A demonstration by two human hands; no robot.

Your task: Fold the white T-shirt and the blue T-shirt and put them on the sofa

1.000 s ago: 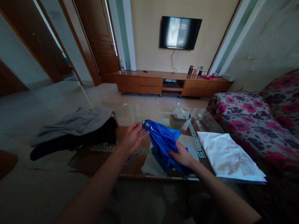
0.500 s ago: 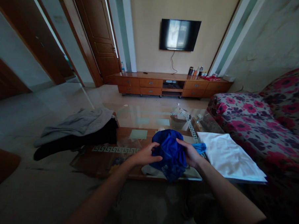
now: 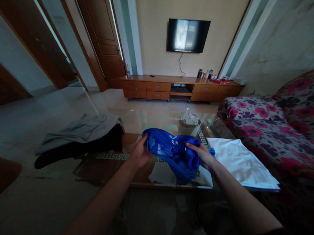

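Note:
A crumpled blue cloth garment [image 3: 171, 149] with pale lettering hangs between my two hands, over the near part of the glass coffee table [image 3: 113, 157]. My left hand [image 3: 142, 151] is closed on its left edge. On its right side, my right hand [image 3: 203, 154] grips a bunched part, with the thumb on top. What kind of garment it is, I cannot tell. A lighter blue piece of cloth [image 3: 211, 151] shows just behind my right hand. Right of it lies a flat, folded white cloth [image 3: 240, 162].
Grey and black clothes [image 3: 80, 131] lie in a heap over the table's left end. A small glass jar [image 3: 209, 123] stands toward the far right corner. A flowered sofa [image 3: 265, 136] borders the right side. Beyond is a low wooden cabinet [image 3: 158, 87] under a wall television [image 3: 188, 35].
My left hand has moved left and slightly up, drawing the blue garment wider. Its lettering now shows near the top. My right hand stays in nearly the same place.

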